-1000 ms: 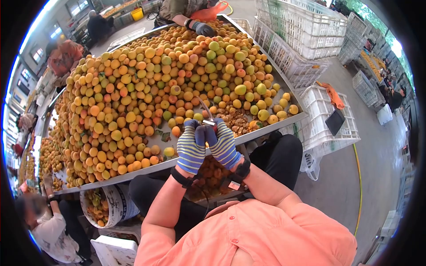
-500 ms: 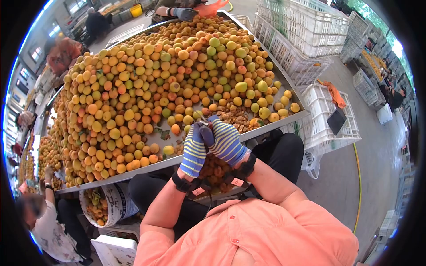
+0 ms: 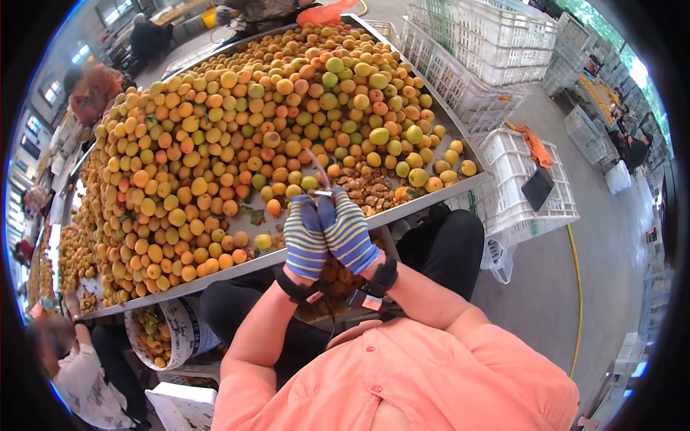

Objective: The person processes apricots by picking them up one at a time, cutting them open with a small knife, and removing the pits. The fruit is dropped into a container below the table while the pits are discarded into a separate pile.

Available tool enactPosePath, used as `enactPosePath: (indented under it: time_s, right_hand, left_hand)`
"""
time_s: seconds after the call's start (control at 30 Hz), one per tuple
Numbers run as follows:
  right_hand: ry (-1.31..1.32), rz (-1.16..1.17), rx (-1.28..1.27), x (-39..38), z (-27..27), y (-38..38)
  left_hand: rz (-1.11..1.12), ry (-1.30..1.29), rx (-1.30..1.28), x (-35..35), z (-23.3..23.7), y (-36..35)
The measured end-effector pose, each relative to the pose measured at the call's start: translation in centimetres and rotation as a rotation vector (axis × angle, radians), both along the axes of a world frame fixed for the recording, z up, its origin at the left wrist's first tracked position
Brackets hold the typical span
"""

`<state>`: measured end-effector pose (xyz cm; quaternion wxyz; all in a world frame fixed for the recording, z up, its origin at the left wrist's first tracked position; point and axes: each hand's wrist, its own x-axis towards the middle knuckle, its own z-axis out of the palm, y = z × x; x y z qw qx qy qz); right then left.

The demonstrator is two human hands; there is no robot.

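My two hands, in blue-and-yellow striped gloves, are pressed together at the near edge of the metal table [image 3: 431, 195]. My right hand [image 3: 350, 231] grips a thin knife [image 3: 320, 172] whose blade points up and away over the fruit. My left hand [image 3: 305, 241] is curled against the right one, and what it holds is hidden between the fingers. Just beyond the fingertips lie loose apricots [image 3: 287, 192] and a heap of brown pits [image 3: 368, 188]. Below my hands sits a container of cut apricot pieces [image 3: 332, 276].
A big pile of orange, yellow and green apricots [image 3: 237, 122] covers the table. A white bucket with fruit [image 3: 169, 334] stands at lower left beside a seated person [image 3: 79, 373]. White plastic crates [image 3: 528, 179] are stacked to the right. Another person [image 3: 262, 11] works at the far end.
My hands stayed joined at the table edge, rose slightly, then settled back. The far person's gloved hand pulled back off the pile. The view shifted a little.
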<state>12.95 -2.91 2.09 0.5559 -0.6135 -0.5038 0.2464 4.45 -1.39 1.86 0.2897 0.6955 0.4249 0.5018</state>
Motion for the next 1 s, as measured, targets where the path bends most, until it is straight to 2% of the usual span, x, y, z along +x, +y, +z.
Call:
enactPosePath:
  time_s: [0.03,0.07,0.13,0.23,0.3,0.37,0.43,0.5,0.53,0.6,0.63,0.67,0.73,0.8,0.87,0.9,1.0]
  right_hand:
    - [-0.079,0.007,0.095,0.2,0.2,0.1]
    - [-0.114,0.073,0.015,0.6,0.7,-0.1]
    - [-0.164,0.149,-0.041,0.9,1.9,0.0]
    - [-0.29,0.198,0.069,1.2,1.9,0.6]
    - [-0.412,0.255,0.094,1.2,1.7,1.3]
    - [-0.504,0.312,0.079,1.5,1.8,1.7]
    - [-0.587,0.378,0.159,1.9,2.3,2.0]
    - [-0.622,0.48,0.173,2.4,2.3,2.7]
    - [-0.483,0.487,0.184,2.5,1.6,3.3]
    - [-0.215,0.497,0.205,2.6,0.4,4.5]
    - [0.245,0.518,0.13,2.7,0.7,4.7]
    - [-0.362,0.313,0.503,3.8,-0.5,6.4]
    - [1.282,0.665,-0.433,5.4,-0.9,6.2]
    - [1.205,0.57,-0.412,5.0,-1.4,5.1]
    - [1.224,0.675,-0.38,4.8,-1.0,3.3]
    - [1.173,0.713,-0.346,4.7,-1.4,2.9]
    - [0.981,0.486,-0.386,4.1,1.8,0.5]
  left_hand:
    - [0.009,0.004,-0.086,0.1,0.5,-0.2]
    - [-0.064,-0.163,-0.204,0.0,0.0,0.1]
    - [-0.074,-0.143,-0.349,-0.7,-1.4,0.9]
    - [-0.113,-0.153,-0.461,-1.5,-2.9,1.9]
    - [-0.263,-0.548,-0.682,-1.7,-4.2,2.6]
    - [-0.352,-1.154,-1.188,-2.2,-4.4,3.3]
    - [-0.455,-0.893,-1.022,-2.7,-2.5,1.7]
    - [-0.366,-0.917,-1.181,-2.2,-1.8,1.8]
    - [-0.316,-0.933,-1.259,-2.0,-1.4,1.9]
    - [-0.406,-1.028,-1.403,-3.0,-1.1,2.5]
    - [-0.416,-0.995,-1.262,-2.8,-0.6,2.3]
    - [-0.452,-1.049,-1.256,-3.0,-0.4,2.8]
    - [-0.521,-1.143,-1.256,-3.6,-0.3,3.5]
    - [-0.506,-1.095,-1.189,-4.0,-0.1,3.3]
    - [-0.496,-1.044,-1.134,-3.9,0.2,2.6]
    - [-0.316,-1.053,-1.161,-3.4,0.8,2.2]
    - [-0.228,-0.795,-1.042,-3.0,1.1,1.4]
